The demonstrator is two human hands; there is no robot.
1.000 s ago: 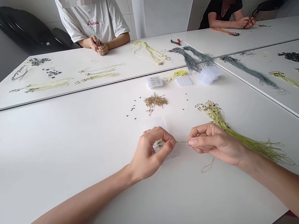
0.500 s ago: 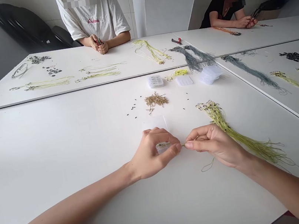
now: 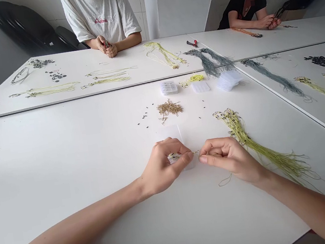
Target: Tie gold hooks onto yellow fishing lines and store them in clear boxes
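My left hand [image 3: 169,166] is closed in a pinch, thumb against fingertips, on a small piece with a thin, curved metal end [image 3: 196,152], which looks like a fishing hook. My right hand [image 3: 227,157] pinches just to its right, fingertips a short gap from the left ones. Below the right hand a loop of thin yellow-green line [image 3: 226,180] hangs out; most of that line is hidden by the fingers. Under and behind my left hand lies an open clear plastic box [image 3: 170,131], with small dark and yellow pieces partly showing inside.
Right of my hands lies a bundle of yellow-green lines with dark hooks [image 3: 260,146]. Ahead are a pile of gold-coloured metal pieces [image 3: 170,107], a clear case [image 3: 169,88] and stacked clear boxes [image 3: 229,81]. Two people sit across the tables; red-handled pliers [image 3: 192,43] lie farther off.
My fingertips have drawn slightly apart, and the curved metal end now shows between them. The left hand has shifted a little left; the bundle and boxes stay put.
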